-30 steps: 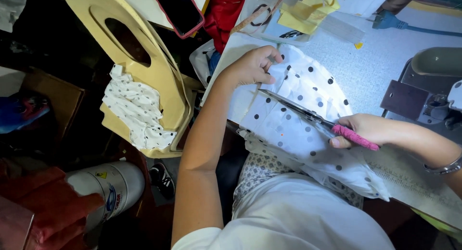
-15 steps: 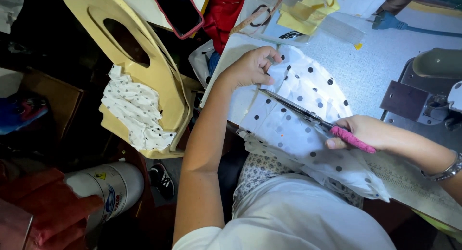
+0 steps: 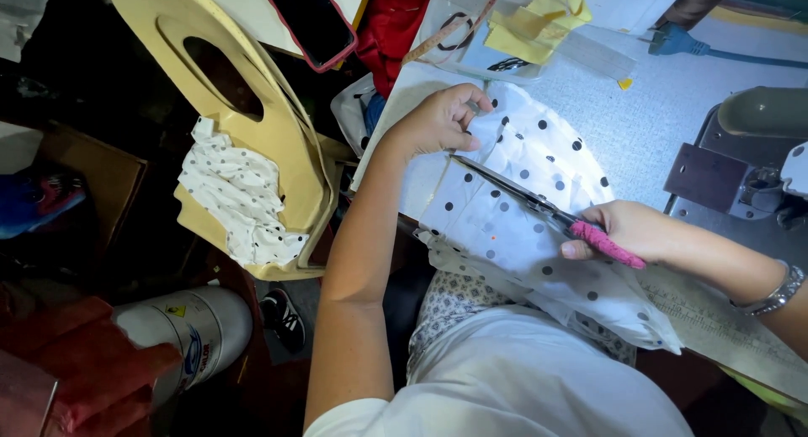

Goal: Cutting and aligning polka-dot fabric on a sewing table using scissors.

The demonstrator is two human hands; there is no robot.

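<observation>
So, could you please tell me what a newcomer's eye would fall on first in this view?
Most striking is the white fabric with black dots spread at the table's edge in the centre, with the long scissors lying across it. The right hand grips their pink handle, while the left hand pins the fabric's upper edge. To the left, a yellow chair back has a scrap of the same dotted cloth draped over it.

Matt dotted cloth (image 3: 539,235); metal scissors (image 3: 539,203), pink-wrapped handle.

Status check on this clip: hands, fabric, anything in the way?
Left hand pinning polka-dot fabric flat on table. Right hand gripping pink-handled scissors, blades laid across the cloth. Cut line unobstructed.
</observation>
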